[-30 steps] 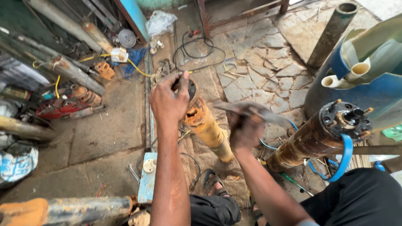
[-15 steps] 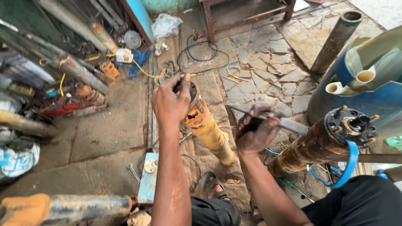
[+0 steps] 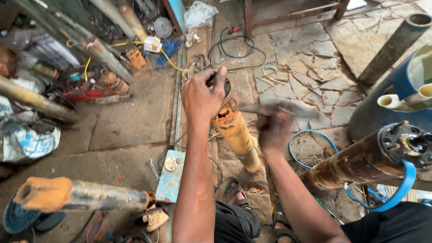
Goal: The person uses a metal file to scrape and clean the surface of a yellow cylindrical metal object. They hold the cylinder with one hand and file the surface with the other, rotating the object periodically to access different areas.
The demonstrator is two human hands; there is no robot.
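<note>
Near edge: person's sandalled foot (image 3: 232, 191) and dark trousers, both forearms reaching away from camera. Left hand (image 3: 202, 95) sits on top of upright yellow pump motor (image 3: 237, 135), fingers curled closed over its dark top cap (image 3: 223, 85), palm down, steadying it. The motor body runs down and right from those fingers, base on the stone floor (image 3: 310, 58) close to the foot. Right hand (image 3: 272, 130) is just right of the motor, fingers wrapped shut around a long flat metal tool (image 3: 281, 108); tool and hand are motion-blurred, so cannot tell whether the tip touches the motor. Step in hand, as a judgement: working on the motor's top end, one hand bracing, other hand swinging or levering the tool. Next move would call for a firm brace on the cap and tool aimed at the joint below the left fingers, clear of the knuckles. Right of right hand: blue hose loop (image 3: 312, 148), rusty brown pump (image 3: 360, 162) with bolted end. Left of left fingers: light blue plate (image 3: 171, 177), orange-ended pipe (image 3: 76, 194). Beyond fingertips: black cable (image 3: 234, 47), clutter of parts.
</note>
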